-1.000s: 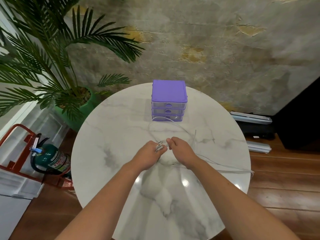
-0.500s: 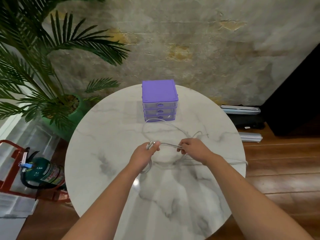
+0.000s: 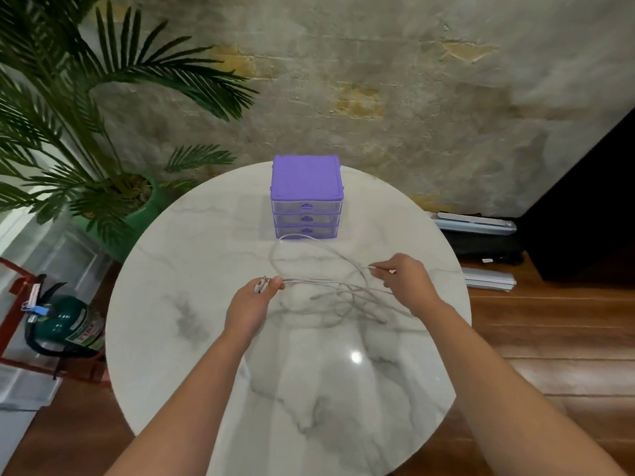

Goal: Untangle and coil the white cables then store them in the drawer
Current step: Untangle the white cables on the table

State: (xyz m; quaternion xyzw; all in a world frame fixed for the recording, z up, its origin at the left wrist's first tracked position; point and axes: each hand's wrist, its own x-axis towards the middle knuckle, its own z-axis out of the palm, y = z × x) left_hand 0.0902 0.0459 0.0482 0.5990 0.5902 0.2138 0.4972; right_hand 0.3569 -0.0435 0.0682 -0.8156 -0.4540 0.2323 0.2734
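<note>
Thin white cables (image 3: pixel 326 286) lie in a loose tangle on the round marble table (image 3: pixel 192 304), with one loop reaching up to the drawer unit. My left hand (image 3: pixel 252 304) pinches a bunch of cable ends with their connectors. My right hand (image 3: pixel 405 280) pinches another cable end, held to the right of the tangle. The cables stretch between the two hands. A small purple drawer unit (image 3: pixel 307 197) with three clear drawers stands at the table's far side, all drawers shut.
A potted palm (image 3: pixel 103 173) in a green pot stands left of the table. A green fire extinguisher (image 3: pixel 65 324) in a red stand sits on the floor at the left. Flat grey items (image 3: pixel 481 225) lie on the wooden floor to the right, by a dark cabinet.
My hands were together over the tangle and have moved apart, the right hand going right, so the cables are now drawn out between them and spread over the table.
</note>
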